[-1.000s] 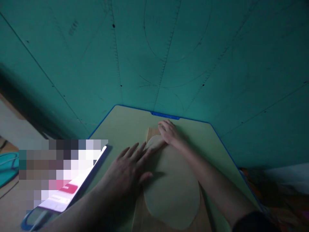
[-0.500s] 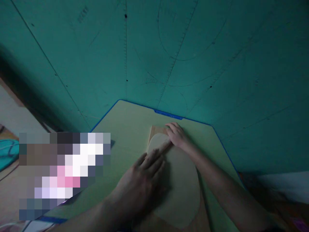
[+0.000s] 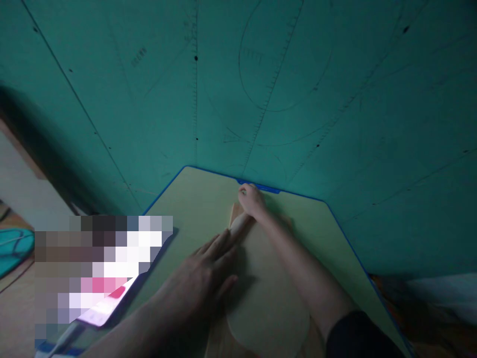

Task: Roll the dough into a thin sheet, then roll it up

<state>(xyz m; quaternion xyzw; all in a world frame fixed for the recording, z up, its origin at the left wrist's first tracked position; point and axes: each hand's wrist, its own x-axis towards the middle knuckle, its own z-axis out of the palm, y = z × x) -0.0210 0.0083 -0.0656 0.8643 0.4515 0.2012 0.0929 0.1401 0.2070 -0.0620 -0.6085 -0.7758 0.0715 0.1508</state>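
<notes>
A large, thin, pale round sheet of what looks like dough lies on a wooden board. Across its far part runs a wooden rolling pin, slanted and partly hidden by both hands. My left hand lies on the near end of the pin, its fingers stretched out and the thumb apart. Over the far end, near the top of the board, my right hand has its fingers curled in; what they grip is hard to make out.
The board rests on a pale green table with a blue rim. A lit device, mostly pixelated, stands at the left with a cable. A green marked wall rises behind. Dim clutter shows at lower right.
My right hand has moved left and its fingers have curled. My left hand has shifted a little left with its thumb now showing. The view has tilted slightly up.
</notes>
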